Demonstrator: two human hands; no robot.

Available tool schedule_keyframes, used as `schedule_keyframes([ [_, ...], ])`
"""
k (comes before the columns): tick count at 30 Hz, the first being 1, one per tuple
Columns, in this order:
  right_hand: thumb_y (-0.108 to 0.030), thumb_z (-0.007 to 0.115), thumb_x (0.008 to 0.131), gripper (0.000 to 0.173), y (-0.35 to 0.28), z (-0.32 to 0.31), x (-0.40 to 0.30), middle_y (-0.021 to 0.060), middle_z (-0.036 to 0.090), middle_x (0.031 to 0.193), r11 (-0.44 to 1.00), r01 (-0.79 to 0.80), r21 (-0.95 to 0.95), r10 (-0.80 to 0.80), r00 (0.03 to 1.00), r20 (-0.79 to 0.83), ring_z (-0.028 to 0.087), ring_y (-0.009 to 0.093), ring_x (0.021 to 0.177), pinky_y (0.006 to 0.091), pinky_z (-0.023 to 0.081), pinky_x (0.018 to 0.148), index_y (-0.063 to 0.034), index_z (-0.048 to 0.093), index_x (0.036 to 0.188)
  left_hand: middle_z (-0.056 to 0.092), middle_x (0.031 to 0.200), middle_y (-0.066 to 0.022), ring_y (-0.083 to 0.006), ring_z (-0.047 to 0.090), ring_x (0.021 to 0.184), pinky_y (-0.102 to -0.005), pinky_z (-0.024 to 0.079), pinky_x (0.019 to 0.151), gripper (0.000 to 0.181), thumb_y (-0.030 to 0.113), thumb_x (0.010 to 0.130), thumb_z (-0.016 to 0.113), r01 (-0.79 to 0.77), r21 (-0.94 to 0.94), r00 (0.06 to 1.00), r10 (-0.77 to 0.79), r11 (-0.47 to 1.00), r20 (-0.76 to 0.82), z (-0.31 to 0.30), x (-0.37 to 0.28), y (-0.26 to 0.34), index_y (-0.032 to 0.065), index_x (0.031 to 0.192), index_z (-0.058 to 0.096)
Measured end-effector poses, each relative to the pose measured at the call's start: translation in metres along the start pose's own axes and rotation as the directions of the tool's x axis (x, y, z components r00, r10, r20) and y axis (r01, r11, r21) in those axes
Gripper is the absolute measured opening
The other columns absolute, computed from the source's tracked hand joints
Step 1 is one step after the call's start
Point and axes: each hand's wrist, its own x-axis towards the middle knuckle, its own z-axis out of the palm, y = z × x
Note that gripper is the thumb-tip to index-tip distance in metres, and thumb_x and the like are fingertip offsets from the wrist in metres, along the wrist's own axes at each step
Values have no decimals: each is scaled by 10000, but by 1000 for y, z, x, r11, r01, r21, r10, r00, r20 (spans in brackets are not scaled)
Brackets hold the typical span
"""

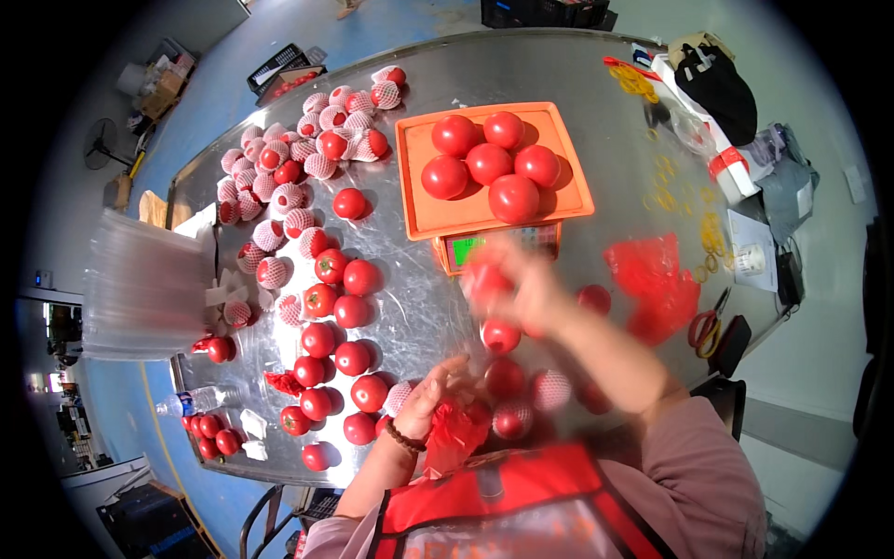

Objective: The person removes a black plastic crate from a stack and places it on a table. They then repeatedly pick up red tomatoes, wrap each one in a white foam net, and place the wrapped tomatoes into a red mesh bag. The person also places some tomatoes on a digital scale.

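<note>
Blurred by motion, my right hand (534, 290) is closed around a red tomato (485, 281) just below the display of an orange weighing scale (447, 246). Several bare tomatoes (513, 198) rest on the scale's orange tray (422, 222). At the table's near side, my left hand (422, 405), with a beaded bracelet on its wrist, grips a red plastic bag (447, 440). What the bag holds is hard to tell. Loose tomatoes (501, 337) and net-sleeved ones (552, 389) lie between my hands and my apron.
Tomatoes in foam nets (290, 199) and bare tomatoes (353, 358) cover the metal table's left part. A stack of clear plastic packaging (150, 286) and a water bottle (195, 401) stand at the left edge. Red plastic bags (653, 283), scissors (709, 327) and rubber bands (711, 234) lie right.
</note>
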Motion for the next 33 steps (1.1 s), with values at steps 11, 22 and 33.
schedule_keyframes([
  [11,-431,700,786,578,90,-148,161,161,592,1176,620,-425,-660,198,898,-392,551,335,1111,423,453,942,-78,592,1231,553,1226,-159,-304,569,1116,-392,470,952,602,329,924,602,-11,34,991,15,999,-129,-6,-5,-3,11,1383,377],
  [22,-309,751,712,491,15,6,167,131,588,1112,314,196,-929,88,968,234,600,307,1018,446,469,847,-119,587,1134,548,1245,-193,-294,578,1113,-391,469,959,579,315,932,590,0,87,985,15,996,-171,-7,-4,-6,-1,1371,386],
  [33,-409,716,706,649,-77,52,2,144,545,1127,940,260,-219,-106,837,537,608,353,966,441,509,817,-109,528,1250,498,1322,-147,-249,485,1233,-419,407,1032,696,529,902,557,-50,1,959,48,999,-280,-15,-36,-3,38,1371,402],
])
